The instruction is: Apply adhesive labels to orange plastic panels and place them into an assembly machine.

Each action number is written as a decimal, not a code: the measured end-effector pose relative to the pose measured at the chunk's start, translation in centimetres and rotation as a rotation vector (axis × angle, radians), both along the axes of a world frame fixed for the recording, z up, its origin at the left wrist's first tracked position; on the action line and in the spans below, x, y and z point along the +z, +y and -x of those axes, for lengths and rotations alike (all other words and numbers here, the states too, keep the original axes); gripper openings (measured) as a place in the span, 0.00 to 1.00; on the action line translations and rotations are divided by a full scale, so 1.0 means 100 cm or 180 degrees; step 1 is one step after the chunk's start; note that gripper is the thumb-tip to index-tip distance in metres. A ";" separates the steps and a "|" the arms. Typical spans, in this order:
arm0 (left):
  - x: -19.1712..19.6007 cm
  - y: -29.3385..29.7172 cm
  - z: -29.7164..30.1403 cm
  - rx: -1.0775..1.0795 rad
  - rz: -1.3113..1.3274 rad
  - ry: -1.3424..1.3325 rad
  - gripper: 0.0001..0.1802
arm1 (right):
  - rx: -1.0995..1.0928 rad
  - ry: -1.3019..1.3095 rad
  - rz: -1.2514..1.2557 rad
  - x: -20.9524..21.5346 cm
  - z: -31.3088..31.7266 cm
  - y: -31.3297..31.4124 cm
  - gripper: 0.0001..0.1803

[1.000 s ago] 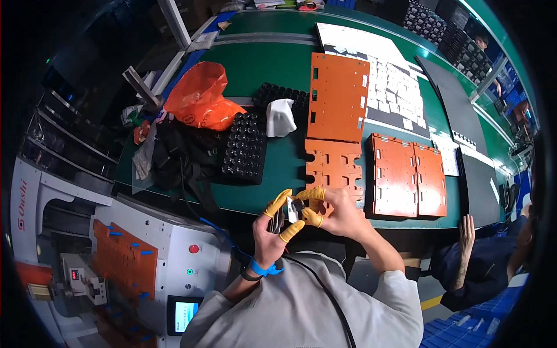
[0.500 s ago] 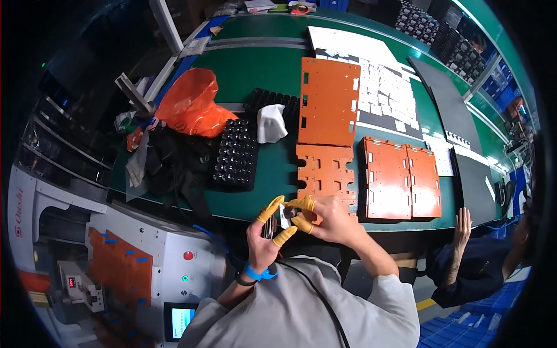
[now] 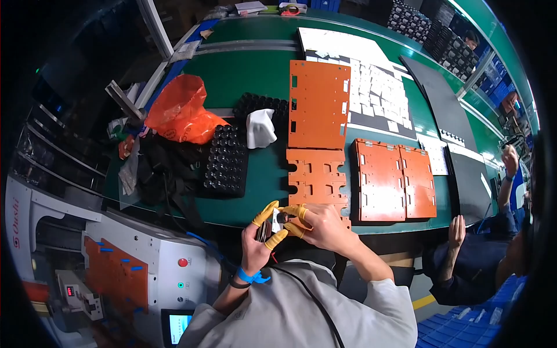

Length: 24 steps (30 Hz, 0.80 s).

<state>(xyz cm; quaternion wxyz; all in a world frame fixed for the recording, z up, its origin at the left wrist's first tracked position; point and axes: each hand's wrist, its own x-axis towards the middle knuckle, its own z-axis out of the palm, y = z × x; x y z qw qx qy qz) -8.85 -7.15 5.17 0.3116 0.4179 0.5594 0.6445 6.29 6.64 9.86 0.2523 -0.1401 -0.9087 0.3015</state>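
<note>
My left hand (image 3: 253, 246) wears yellow finger covers and a blue wrist strap. Between its thumb and finger it pinches a small white flat piece (image 3: 275, 221). Something thin and dark, too small to name, shows along its palm. Close against the white piece, my right hand (image 3: 325, 225), also in yellow finger covers, grips a small black round part (image 3: 283, 217). Both hands meet just in front of the table's near edge. Beyond them lies an orange slotted plate (image 3: 316, 174), its near end partly hidden by my right hand.
On the green table (image 3: 246, 69) lie an orange bag (image 3: 180, 110), black cell trays (image 3: 225, 159), a white cloth (image 3: 261, 127), a tall orange plate (image 3: 319, 104), orange hinged fixtures (image 3: 380, 180) and white labels (image 3: 377, 90). A machine (image 3: 168, 255) stands left; a co-worker (image 3: 464, 261) sits right.
The view has shifted slightly, so the table things appear further left. My hands stay together, with the black part now showing beside the white piece. The co-worker's one arm is now raised.
</note>
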 end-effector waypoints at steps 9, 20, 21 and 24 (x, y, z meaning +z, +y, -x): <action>-0.004 0.004 0.000 -0.0106 0.0023 -0.0107 0.32 | -0.0090 -0.0227 -0.0087 -0.004 -0.005 -0.001 0.15; -0.015 0.004 0.002 -0.0661 0.0103 -0.1060 0.32 | -0.0272 0.0307 0.0530 -0.008 -0.007 -0.007 0.13; -0.019 0.005 0.002 -0.0769 0.0048 -0.1372 0.33 | -0.0164 0.0440 0.0407 -0.007 -0.007 -0.007 0.15; -0.029 0.000 0.002 -0.1369 0.0000 -0.3654 0.32 | 0.0099 0.0714 0.0132 -0.006 -0.007 -0.004 0.22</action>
